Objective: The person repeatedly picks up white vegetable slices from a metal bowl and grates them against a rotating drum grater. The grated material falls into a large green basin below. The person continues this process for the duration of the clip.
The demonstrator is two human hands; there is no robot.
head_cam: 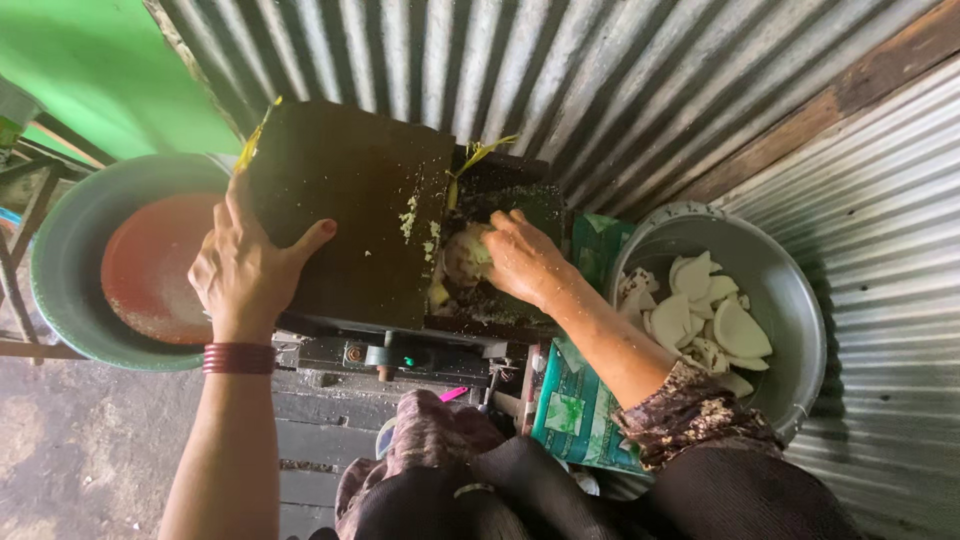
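Note:
My left hand point(245, 265) rests flat on the left edge of a dark metal cover point(355, 200) of a grating machine, fingers spread over its side. A red bangle sits on that wrist. My right hand point(515, 255) presses a pale piece of coconut point(464, 257) into the machine's open chute point(500, 200), fingers curled around the piece. White shreds stick to the cover and the chute walls.
A metal basin point(790, 290) at the right holds several white coconut pieces point(705, 315). A grey-green basin point(65, 250) with a reddish dish inside sits at the left. Corrugated metal sheets wall the back and right. A green printed bag point(575, 415) lies below the machine.

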